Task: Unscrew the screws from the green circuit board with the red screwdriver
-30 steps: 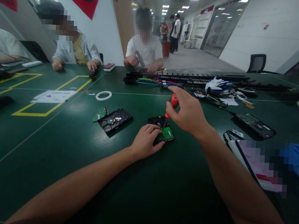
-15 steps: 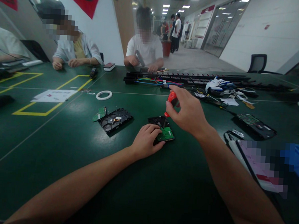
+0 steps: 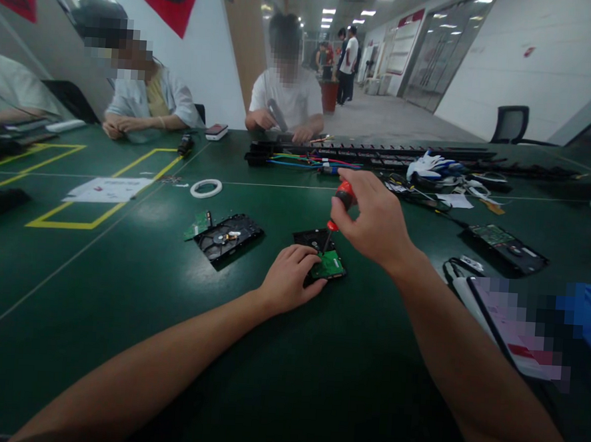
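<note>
A hard drive [image 3: 333, 266] with a green circuit board lies on the green table [image 3: 246, 378] in front of me. My left hand [image 3: 290, 278] grips its left side, fingers over the board and thumb along the near edge. A red-and-black screwdriver [image 3: 345, 192] stands nearly upright in my right hand [image 3: 370, 215], its handle between thumb and fingers and its tip down at the board. Left of my hands lies a second black drive [image 3: 228, 238], with a loose green board [image 3: 198, 226] beside it.
A white ring [image 3: 206, 188] and paper [image 3: 108, 189] lie to the left. Cables, gloves [image 3: 431, 166] and long black rails [image 3: 380, 154] spread across the back. Another drive [image 3: 505, 248], a phone-like device [image 3: 512, 327] and a blue bin [image 3: 590, 319] are right. People sit opposite.
My right hand and the screwdriver handle have shifted slightly to the right. My left hand stays on the drive. At the back left, a seated person's hands have come together.
</note>
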Motion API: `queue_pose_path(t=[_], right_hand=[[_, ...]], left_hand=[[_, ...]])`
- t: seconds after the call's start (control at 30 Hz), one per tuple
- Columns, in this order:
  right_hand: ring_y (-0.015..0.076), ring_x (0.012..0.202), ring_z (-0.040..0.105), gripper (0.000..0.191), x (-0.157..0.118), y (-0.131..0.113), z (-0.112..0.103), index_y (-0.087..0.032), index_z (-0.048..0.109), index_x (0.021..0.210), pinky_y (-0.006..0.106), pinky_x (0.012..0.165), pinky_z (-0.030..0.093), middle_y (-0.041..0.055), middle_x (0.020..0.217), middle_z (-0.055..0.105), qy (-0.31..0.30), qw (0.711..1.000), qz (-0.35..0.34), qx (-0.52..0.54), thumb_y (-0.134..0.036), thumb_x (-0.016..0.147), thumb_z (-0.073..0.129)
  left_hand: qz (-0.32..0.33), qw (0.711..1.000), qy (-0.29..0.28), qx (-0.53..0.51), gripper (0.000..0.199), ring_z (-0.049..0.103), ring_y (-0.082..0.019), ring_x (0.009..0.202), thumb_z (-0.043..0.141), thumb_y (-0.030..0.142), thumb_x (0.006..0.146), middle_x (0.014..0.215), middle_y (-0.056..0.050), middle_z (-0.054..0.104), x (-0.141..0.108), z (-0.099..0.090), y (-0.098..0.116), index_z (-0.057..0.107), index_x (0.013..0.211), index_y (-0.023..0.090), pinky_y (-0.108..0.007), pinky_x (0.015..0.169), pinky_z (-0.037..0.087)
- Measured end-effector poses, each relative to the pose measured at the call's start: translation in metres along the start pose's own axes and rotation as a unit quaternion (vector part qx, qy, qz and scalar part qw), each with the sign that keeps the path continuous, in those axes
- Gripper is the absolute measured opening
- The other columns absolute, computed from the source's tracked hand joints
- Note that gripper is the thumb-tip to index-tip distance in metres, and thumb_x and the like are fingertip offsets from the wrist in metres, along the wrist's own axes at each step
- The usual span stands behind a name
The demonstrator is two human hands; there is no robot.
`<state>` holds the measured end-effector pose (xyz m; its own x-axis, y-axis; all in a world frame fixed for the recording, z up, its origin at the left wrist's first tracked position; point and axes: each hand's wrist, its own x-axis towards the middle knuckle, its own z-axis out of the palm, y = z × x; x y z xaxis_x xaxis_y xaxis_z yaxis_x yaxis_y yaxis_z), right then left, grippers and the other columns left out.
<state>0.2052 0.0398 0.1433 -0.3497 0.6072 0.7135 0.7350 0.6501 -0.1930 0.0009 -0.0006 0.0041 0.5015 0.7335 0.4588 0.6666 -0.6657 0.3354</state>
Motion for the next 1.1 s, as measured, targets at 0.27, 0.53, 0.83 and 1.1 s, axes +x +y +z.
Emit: queue_pose_path(t=[0.27,0.53,0.83,1.1], right_hand=[[0.0306,0.101,0.069,0.047,-0.0014,-0.0006,-0.0015,-0.020,0.065,0.144,0.048,0.094,0.058,0.0131,0.115,0.072,-0.004,1.000,0.003,-0.004,-0.039,0.102,0.059],[0.0306,0.102,0.068,0.042,-0.0015,0.0015,0.0003,-0.019,0.067,0.139,0.047,0.095,0.057,0.0138,0.116,0.072,-0.004,1.000,0.003,0.002,-0.035,0.102,0.059],[0.0321,0.105,0.067,0.050,-0.0011,-0.0016,-0.0012,-0.016,0.059,0.147,0.048,0.095,0.055,0.0154,0.119,0.070,-0.025,1.000,0.005,-0.005,-0.027,0.099,0.055],[0.0313,0.102,0.068,0.049,-0.0015,-0.0026,-0.0029,-0.018,0.061,0.146,0.047,0.092,0.056,0.0145,0.120,0.071,-0.039,0.999,0.004,-0.003,-0.038,0.102,0.055]], left_hand=[[-0.003,1.000,-0.004,0.003,0.035,0.063,-0.034,0.129,0.076,0.041,0.096,0.133,-0.012,0.069,-0.0002,0.0026,-0.0031,0.068,0.125,0.023,-0.057,0.113,0.053],[-0.001,1.000,-0.006,0.006,0.035,0.063,-0.034,0.130,0.075,0.041,0.096,0.134,-0.012,0.068,-0.0005,0.0010,-0.0020,0.068,0.124,0.022,-0.056,0.115,0.052],[-0.002,1.000,-0.006,0.000,0.033,0.063,-0.034,0.128,0.075,0.040,0.096,0.134,-0.012,0.069,0.0007,0.0006,-0.0013,0.069,0.124,0.023,-0.058,0.112,0.053],[0.000,1.000,-0.003,0.001,0.034,0.063,-0.034,0.129,0.075,0.041,0.096,0.134,-0.012,0.068,-0.0008,0.0026,-0.0035,0.068,0.125,0.024,-0.057,0.113,0.053]])
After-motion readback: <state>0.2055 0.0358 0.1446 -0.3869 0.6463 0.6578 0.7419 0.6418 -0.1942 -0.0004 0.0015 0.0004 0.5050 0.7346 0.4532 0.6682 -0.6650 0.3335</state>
